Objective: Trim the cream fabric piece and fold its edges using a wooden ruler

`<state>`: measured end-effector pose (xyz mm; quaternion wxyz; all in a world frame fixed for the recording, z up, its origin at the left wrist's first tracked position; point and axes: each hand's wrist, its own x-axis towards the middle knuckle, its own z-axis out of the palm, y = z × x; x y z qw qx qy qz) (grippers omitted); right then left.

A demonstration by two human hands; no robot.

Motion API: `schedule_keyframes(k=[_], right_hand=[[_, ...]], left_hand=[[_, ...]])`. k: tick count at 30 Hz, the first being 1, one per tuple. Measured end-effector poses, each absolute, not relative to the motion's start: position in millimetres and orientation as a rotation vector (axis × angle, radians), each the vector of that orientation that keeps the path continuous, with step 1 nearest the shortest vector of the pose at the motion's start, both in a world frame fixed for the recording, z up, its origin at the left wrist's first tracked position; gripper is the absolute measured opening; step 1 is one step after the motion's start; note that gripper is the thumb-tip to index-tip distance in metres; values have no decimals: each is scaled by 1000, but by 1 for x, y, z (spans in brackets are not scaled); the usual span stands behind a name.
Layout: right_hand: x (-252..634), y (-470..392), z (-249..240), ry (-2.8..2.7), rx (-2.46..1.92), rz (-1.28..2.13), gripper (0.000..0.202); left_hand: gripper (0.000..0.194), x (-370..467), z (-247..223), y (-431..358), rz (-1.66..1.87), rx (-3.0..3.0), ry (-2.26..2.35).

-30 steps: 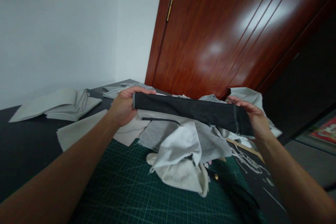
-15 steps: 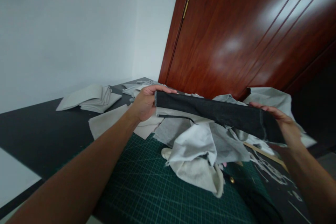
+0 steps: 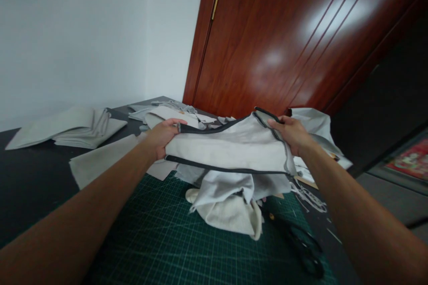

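Stretched between my hands above the table is a strip of fabric (image 3: 224, 151), its white side facing me and its long edges black. My left hand (image 3: 162, 137) is closed on the left end, a ring showing on one finger. At the other end my right hand (image 3: 291, 133) pinches the fabric, where a greyish-green fold with dark edging stands up. Beneath the strip, crumpled white and cream cloth (image 3: 230, 213) lies on a green cutting mat (image 3: 160, 227). Black-handled scissors (image 3: 301, 245) rest on the mat to the right, their blades mostly hidden.
Folded pale fabric (image 3: 83, 127) is stacked at the left of the dark table (image 3: 30, 178). Several scraps (image 3: 180, 113) lie toward the back, near a wooden door (image 3: 267, 40). White cords (image 3: 310, 198) sit at the right, and more grey cloth (image 3: 310, 120) is behind my right hand.
The fabric has turned over from its black side to its white side. My right hand has come closer to my left, and the view has shifted right.
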<state>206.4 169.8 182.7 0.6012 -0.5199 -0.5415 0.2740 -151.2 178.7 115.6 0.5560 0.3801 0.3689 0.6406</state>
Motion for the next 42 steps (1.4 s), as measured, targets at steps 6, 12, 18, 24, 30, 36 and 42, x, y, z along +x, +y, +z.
schedule_keyframes(k=[6, 12, 18, 24, 30, 36, 42], right_hand=[[204, 163, 182, -1294, -1177, 672, 35], [151, 144, 170, -1400, -1135, 539, 56], [69, 133, 111, -2161, -1141, 431, 64], [111, 171, 145, -2084, -1235, 206, 9], [211, 219, 224, -1576, -1581, -337, 27], [249, 249, 175, -1734, -2015, -333, 37], [220, 302, 152, -2129, -2214, -109, 36]], left_hand=[[16, -149, 117, 176, 1450, 883, 929], [12, -128, 129, 159, 1515, 872, 795], [32, -99, 117, 133, 1230, 1126, 613], [42, -95, 103, 135, 1578, 1441, 669], [70, -82, 85, 111, 992, 2206, 684], [79, -75, 74, 98, 536, 2461, 647], [69, -73, 78, 98, 427, 2435, 716]])
